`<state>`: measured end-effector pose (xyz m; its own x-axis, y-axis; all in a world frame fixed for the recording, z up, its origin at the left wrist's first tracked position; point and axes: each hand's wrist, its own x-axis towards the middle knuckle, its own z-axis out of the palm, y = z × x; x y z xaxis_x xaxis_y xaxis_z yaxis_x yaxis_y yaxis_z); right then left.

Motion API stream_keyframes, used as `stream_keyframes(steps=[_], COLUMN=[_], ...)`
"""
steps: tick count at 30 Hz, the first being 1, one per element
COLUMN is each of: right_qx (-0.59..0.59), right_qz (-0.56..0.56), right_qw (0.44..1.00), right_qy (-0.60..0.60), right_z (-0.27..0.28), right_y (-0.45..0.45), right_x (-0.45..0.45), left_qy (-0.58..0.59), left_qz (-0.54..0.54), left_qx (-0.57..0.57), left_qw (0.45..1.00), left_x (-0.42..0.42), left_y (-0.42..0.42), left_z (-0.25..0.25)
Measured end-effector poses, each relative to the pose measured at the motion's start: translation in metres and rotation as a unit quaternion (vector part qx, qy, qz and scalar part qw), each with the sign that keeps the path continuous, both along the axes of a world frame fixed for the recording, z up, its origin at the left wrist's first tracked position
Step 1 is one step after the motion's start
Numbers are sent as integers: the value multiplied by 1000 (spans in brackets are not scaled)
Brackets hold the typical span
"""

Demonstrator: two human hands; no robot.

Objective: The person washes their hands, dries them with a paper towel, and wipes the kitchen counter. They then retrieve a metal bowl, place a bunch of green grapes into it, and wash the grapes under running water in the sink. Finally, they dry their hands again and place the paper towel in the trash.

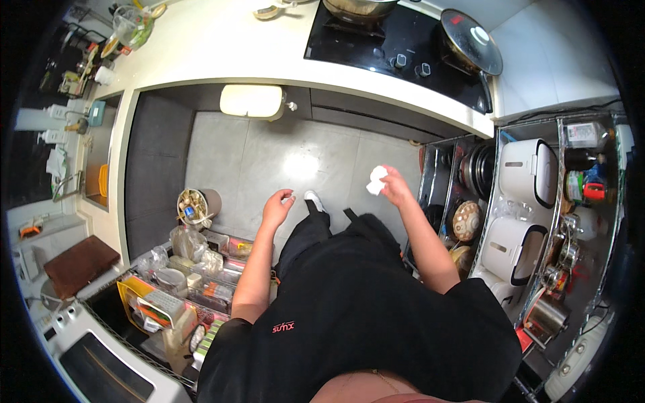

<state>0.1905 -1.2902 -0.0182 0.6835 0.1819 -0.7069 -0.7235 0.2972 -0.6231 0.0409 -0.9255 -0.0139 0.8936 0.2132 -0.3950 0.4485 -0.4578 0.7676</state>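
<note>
My right hand [397, 187] grips a crumpled piece of white tissue [377, 180] between thumb and fingers. Both are held above the grey tiled floor [227, 151], in front of my right leg. On the other side, my left hand [278, 207] hangs over the floor with nothing in it, its thumb apart from its loosely bent fingers. The thing nearest to it on the left is a round bin [211, 204] with rubbish up to its rim, including a blue item. One white shoe [315, 200] shows between the hands.
Ahead runs a pale countertop [216, 50] with a black cooktop [352, 48], a pan and a lidded wok [471, 43]. Below its edge stands a cream container [252, 101]. Wire shelving [559, 166] on the right bears white bins and pots. A cart of packages [189, 279] lies left.
</note>
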Motion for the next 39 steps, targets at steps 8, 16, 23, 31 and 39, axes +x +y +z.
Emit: stream_keyframes(steps=[8,16,23,31,39], right_qx=[-385,-707,-662,-635,-551], right_qz=[-117,-161,-98,-166,-172], right_qw=[865,601,693,722,779], right_qy=[-299,-337,-270,-217,-243], right_z=[34,30,-11,-18,-12], right_y=[12,-18,43,160,267], right_x=[131,259,267,283,291], left_qy=[44,75,125,94,78], left_qz=[-31,-99,-108,-159,-226], left_qx=[-27,4,23,-10,12], left_qw=[998,992,986,983,971], left_x=[55,98,142,196,228], left_y=[58,83,146,211,327], left_z=[-8,12,37,31,33])
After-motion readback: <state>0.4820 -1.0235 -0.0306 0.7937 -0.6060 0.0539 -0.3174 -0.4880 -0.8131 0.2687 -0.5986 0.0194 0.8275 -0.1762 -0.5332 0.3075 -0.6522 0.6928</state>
